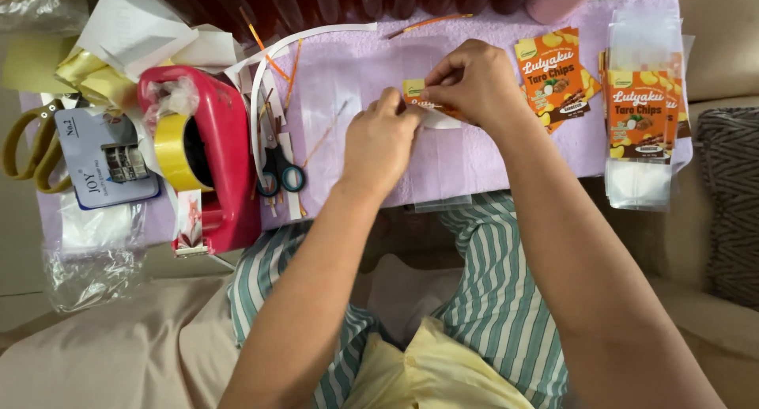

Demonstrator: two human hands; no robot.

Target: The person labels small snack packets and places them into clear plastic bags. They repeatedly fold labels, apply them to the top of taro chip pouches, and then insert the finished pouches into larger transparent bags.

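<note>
My left hand and my right hand meet over the middle of a low table with a lilac cloth. Between their fingertips they pinch a small orange printed label. Beneath it lies a clear plastic bag flat on the cloth, reaching to the table's front edge. The label's lower half is hidden by my fingers.
A red tape dispenser with a yellow tape roll stands at the left. Scissors lie beside it among paper strips. At the right are loose orange labels and a stack of labelled clear bags. My striped trousers are below.
</note>
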